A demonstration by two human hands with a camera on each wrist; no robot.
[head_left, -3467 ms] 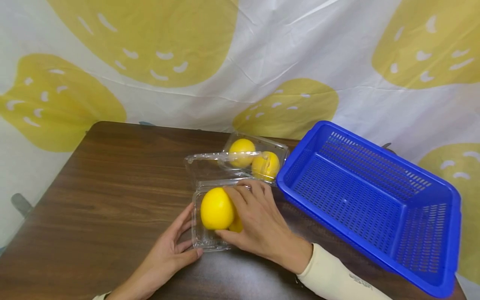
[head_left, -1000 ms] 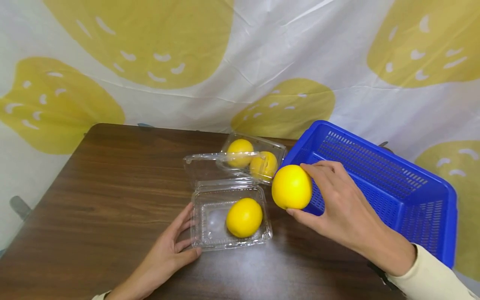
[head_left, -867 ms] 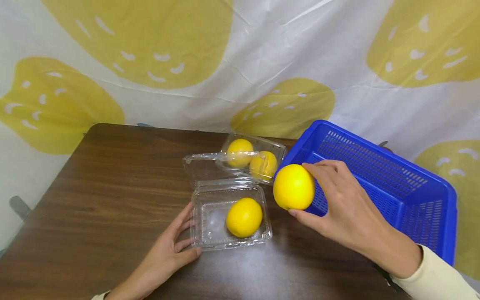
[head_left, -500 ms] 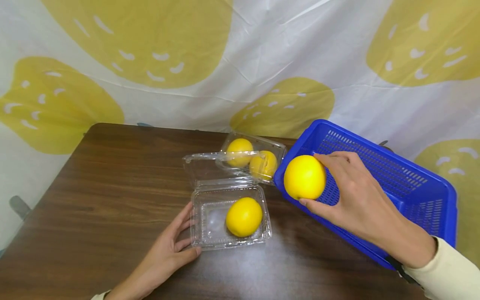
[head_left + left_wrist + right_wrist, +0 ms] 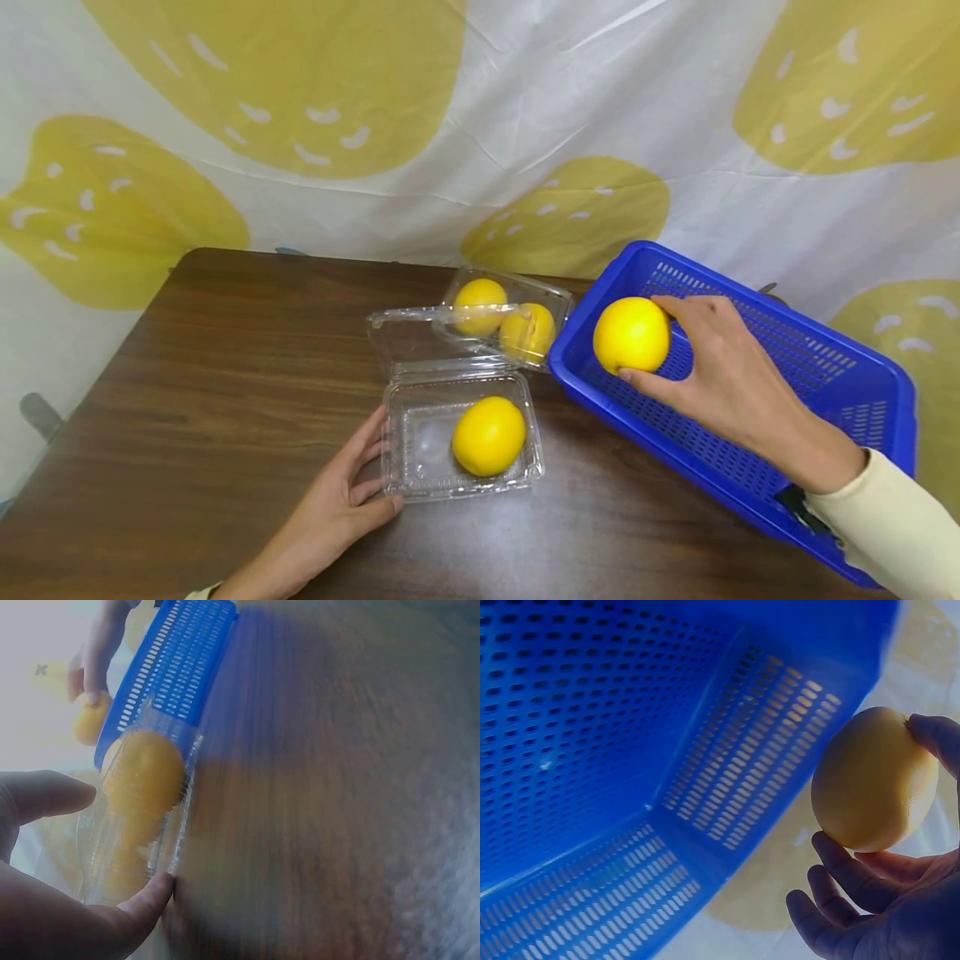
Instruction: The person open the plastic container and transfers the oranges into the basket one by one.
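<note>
My right hand (image 5: pixel 738 379) pinches a round, smooth yellow fruit (image 5: pixel 632 335) between thumb and fingertips, held over the near left end of a blue plastic basket (image 5: pixel 862 542). In the right wrist view, the same fruit (image 5: pixel 874 780) looks oval beside the basket's slotted walls (image 5: pixel 757 750). My left hand (image 5: pixel 330 517) rests at the left side of a clear plastic clamshell box (image 5: pixel 427 492), fingers along its wall and thumb at the front corner. Inside that box, on the right, lies another yellow fruit (image 5: pixel 489 436). Its clear lid (image 5: pixel 420 342) stands raised at the back.
Behind the raised lid is a second clear box (image 5: pixel 551 293) holding two yellow fruits (image 5: pixel 480 300). The blue basket stands at an angle on the right of the brown wooden table (image 5: pixel 247 375). A white curtain (image 5: pixel 525 83) with yellow fruit prints hangs behind.
My right hand has lifted one yellow fruit out of the front box and carried it right, over the basket. The left hand has stayed at the box.
</note>
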